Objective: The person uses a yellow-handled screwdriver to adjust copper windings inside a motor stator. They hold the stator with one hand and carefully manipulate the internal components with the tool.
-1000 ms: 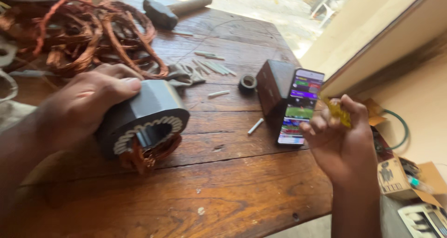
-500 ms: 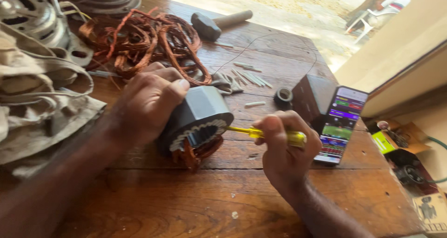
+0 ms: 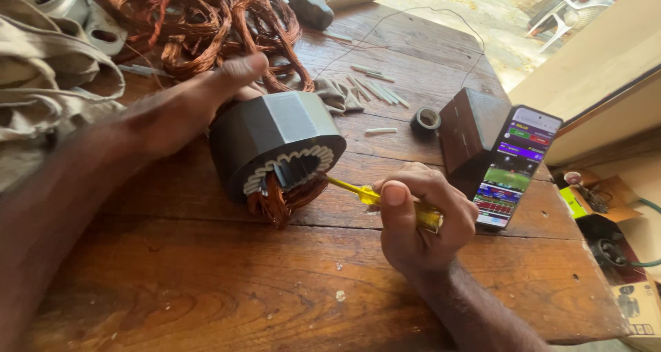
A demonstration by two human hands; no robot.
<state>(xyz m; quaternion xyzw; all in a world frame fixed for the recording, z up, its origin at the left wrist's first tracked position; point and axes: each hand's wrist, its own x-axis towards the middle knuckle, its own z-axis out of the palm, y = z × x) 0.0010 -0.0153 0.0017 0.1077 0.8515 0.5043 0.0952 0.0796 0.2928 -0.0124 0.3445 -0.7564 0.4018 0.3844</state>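
While L hand (image 3: 206, 101) clamps stator (image 3: 275, 145) at frame ctr on table (image 3: 206, 290) to steady it, R hand (image 3: 420, 218), fingers closed round screwdriver (image 3: 375, 197), sets tip at windings (image 3: 286, 194), bore facing worker for access.

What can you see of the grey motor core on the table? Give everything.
The motor core is a squat, dark grey metal block with flattened sides and a round bore. It lies on its side on the wooden table, its open end towards the camera. Pale slot liners ring the bore, and a bunch of copper wire hangs out of it onto the wood. The left hand grips it from above and behind, thumb on top. The right hand holds a yellow screwdriver whose tip reaches the bore's edge.
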